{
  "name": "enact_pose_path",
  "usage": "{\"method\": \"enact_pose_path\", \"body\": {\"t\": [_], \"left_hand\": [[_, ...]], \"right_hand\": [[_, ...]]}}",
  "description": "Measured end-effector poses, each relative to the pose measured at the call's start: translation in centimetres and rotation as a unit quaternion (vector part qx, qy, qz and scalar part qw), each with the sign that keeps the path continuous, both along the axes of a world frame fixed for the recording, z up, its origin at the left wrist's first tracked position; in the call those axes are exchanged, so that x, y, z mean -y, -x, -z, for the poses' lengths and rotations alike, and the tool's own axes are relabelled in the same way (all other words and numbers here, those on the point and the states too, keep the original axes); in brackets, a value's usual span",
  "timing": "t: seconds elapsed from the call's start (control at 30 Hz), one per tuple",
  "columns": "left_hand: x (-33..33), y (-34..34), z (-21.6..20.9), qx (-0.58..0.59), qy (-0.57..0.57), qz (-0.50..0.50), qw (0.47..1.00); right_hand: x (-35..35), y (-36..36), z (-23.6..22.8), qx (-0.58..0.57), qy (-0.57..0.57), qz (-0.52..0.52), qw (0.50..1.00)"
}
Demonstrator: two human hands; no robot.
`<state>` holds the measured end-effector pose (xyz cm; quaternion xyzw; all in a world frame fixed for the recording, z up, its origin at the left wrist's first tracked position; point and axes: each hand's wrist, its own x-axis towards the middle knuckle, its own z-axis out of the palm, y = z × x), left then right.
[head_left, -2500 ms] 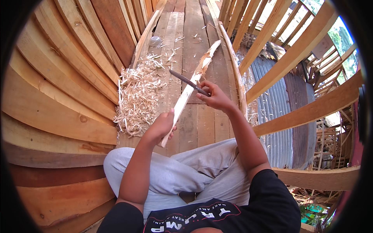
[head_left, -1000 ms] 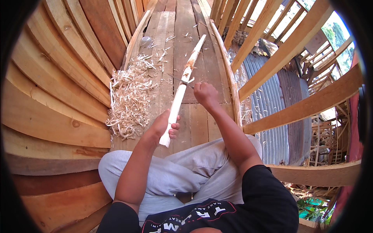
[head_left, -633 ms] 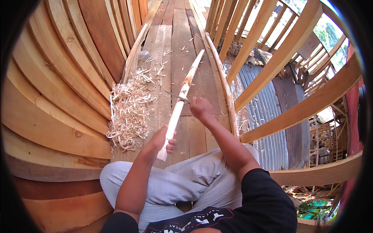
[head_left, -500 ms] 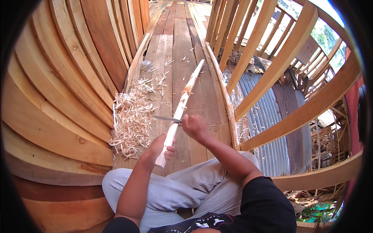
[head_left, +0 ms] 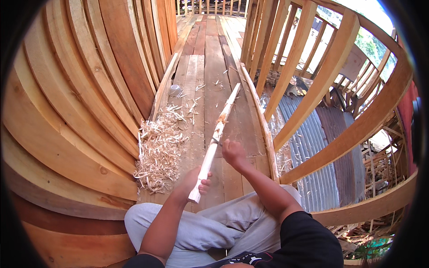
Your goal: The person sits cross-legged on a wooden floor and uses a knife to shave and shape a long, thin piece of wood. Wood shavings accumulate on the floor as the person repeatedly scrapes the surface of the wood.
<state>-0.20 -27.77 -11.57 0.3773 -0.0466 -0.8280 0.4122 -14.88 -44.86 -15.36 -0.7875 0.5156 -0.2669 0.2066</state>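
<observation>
A long, pale, whittled wooden stick (head_left: 208, 161) slants away from my lap, its far end tapering. My left hand (head_left: 192, 179) is wrapped round it close to the thick near end. Brownish, rougher patches show at its middle. My right hand (head_left: 234, 153) is closed on a knife (head_left: 216, 141) at the stick's right side. The blade meets the stick just below the rough patch; only a short dark length of it shows, and the handle is hidden in my fist.
Curly wood shavings (head_left: 161, 156) are heaped on the plank floor (head_left: 213, 62) to the left. Beyond them stands a small clear plastic cup (head_left: 175, 90). Upright boards (head_left: 85, 116) line the left side. A wooden railing (head_left: 328, 80) runs along the right, above corrugated metal sheets (head_left: 308, 147).
My right hand has pushed the knife farther up the stick, away from me. Less of the blade shows now. My left hand keeps its hold, and the whole view has shifted slightly.
</observation>
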Motion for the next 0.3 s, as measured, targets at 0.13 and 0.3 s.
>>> {"method": "enact_pose_path", "body": {"t": [0.13, 0.3], "left_hand": [[-0.2, 1.2, -0.8, -0.032, 0.005, -0.001, 0.999], [0.3, -1.0, 1.5, -0.136, 0.009, 0.002, 0.991]], "right_hand": [[1.4, 1.3, -0.3, -0.074, 0.034, 0.015, 0.997], [-1.9, 0.2, -1.6, -0.078, -0.083, -0.053, 0.992]]}}
